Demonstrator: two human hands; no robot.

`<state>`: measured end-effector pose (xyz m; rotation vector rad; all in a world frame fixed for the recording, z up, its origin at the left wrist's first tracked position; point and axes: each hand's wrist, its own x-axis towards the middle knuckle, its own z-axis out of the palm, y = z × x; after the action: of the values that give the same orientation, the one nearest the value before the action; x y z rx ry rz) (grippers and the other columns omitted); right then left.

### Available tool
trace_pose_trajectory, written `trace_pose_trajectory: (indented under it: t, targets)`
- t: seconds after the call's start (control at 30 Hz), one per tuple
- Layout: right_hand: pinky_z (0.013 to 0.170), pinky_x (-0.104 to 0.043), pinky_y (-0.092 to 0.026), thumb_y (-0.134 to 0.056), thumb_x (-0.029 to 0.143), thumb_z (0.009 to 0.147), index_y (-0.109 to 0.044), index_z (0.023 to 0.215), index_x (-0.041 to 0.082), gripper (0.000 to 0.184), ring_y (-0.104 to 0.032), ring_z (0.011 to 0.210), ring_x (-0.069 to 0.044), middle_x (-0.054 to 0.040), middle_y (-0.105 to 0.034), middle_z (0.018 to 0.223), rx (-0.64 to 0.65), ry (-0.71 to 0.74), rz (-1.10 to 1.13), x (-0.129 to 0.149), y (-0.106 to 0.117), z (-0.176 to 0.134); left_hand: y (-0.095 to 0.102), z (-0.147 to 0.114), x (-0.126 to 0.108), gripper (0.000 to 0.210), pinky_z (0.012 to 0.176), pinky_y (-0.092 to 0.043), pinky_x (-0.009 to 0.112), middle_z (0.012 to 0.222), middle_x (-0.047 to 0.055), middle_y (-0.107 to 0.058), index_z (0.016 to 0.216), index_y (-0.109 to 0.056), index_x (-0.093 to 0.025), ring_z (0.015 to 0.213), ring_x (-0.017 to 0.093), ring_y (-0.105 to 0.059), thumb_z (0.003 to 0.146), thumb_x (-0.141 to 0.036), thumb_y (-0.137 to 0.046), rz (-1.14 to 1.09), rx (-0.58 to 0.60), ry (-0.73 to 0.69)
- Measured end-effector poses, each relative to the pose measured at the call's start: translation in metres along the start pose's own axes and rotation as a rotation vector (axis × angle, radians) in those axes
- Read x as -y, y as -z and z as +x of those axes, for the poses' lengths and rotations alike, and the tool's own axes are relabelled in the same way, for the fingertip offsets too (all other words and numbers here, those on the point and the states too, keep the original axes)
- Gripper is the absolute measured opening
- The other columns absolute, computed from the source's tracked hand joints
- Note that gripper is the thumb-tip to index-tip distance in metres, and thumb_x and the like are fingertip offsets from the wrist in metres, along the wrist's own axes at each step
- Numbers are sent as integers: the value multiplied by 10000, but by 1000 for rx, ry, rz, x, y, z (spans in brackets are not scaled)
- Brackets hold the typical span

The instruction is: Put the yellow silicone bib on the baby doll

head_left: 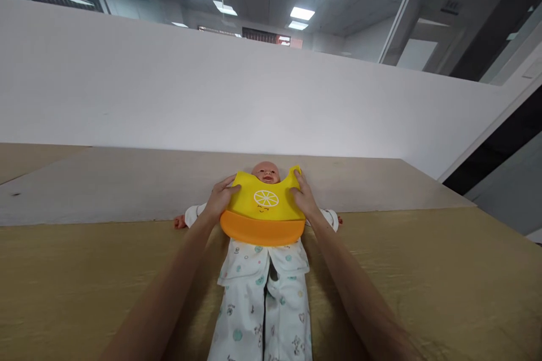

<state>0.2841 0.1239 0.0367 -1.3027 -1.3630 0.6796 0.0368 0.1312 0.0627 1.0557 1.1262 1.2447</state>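
At frame centre I see my left hand (220,198) and right hand (303,197) each pinching the bib (262,208) edges over the doll (266,172).

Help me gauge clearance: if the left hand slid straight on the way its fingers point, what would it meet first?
Probably the doll's head: the left hand, on the yellow bib, points up and inward. Depth is unclear.

My head camera looks forward and down along my arms; the table (423,271) fills the lower frame, close.
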Motion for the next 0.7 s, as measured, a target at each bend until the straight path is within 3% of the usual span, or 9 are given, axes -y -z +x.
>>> trace_pose_trajectory:
  t: [0.1,0.27,0.4,0.53,0.7]
  targets:
    - [1258,-342,-129,-483,219,693,-470,1471,118,784,-225,1515,-197,-66,-312,1610,1,-86,-9,-4,-4,3,1,5,3,589,677,-556,316,1041,106,-742,1245,-638,-177,804,244,-714,659,-162,-695,69,-74,65]
    - [1196,-359,-300,-533,210,678,-544,1408,176,731,-412,1418,-233,-61,-450,1534,25,-305,105,-13,-13,7,10,13,11,655,712,-524,294,1289,174,-639,1291,-591,-147,986,275,-682,642,-171,-680,351,-154,117]
    - [1113,-362,-406,-558,214,663,-581,1357,165,696,-513,1324,-255,-78,-501,1492,20,-372,176,-10,-13,7,12,13,7,682,654,-489,280,1121,150,-698,1294,-599,-142,870,258,-681,616,-180,-671,505,-114,90]
    - [1051,-331,-449,-584,225,665,-617,1295,150,635,-548,1279,-251,-89,-551,1443,4,-368,235,0,-11,5,10,8,-1,592,566,-449,263,819,45,-709,1208,-672,-193,661,201,-634,620,-185,-599,396,-29,54]
    - [896,-307,-520,-592,194,665,-648,1200,156,539,-641,1106,-226,-100,-649,1303,-50,-404,317,7,-10,4,12,10,6,352,619,-476,253,850,45,-728,908,-760,-174,724,188,-640,591,-207,-611,279,73,58]
